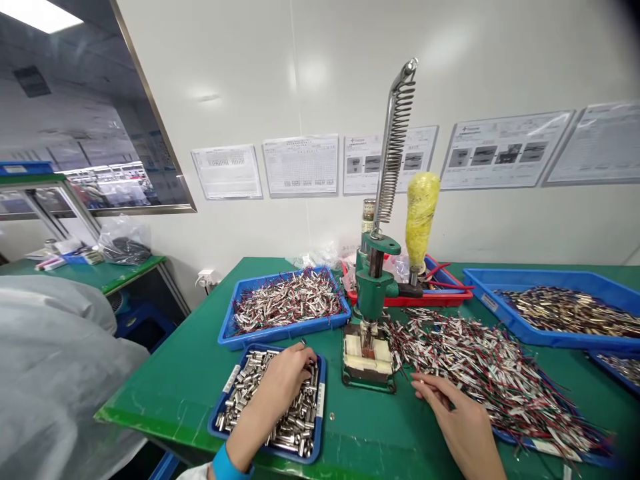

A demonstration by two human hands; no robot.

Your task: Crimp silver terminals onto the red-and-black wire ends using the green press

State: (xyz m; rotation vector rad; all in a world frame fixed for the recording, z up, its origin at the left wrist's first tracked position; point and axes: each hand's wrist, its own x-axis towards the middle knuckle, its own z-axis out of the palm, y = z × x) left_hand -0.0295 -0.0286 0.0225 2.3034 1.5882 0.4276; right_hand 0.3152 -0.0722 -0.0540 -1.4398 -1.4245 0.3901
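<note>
Presently, the scene stands as follows:

1. The left hand [285, 377] rests in the small blue tray [221, 408] at the bench's [180, 373] near edge, fingers curled down among the metal sleeves [295, 427]. Whether a sleeve is pinched cannot be told.
2. The right hand [453, 410] lies on the near edge of the wired-part heap [490, 373], right of the green hand press [373, 293]. Fingers are extended and slightly apart, touching wires, with none clearly gripped.
3. Behind the small tray sits a larger blue tray [283, 330] of wired parts; another blue tray [550, 313] lies toward the bench's right edge.
4. Risk: tangled leads could drag neighbouring parts off the heap when one is lifted.
5. Risk: sleeves could spill over the low tray wall if scooped carelessly.
6. Risk: fingers near the press base [369, 363] could be pinched, should the lever [395, 147] descend.
</note>
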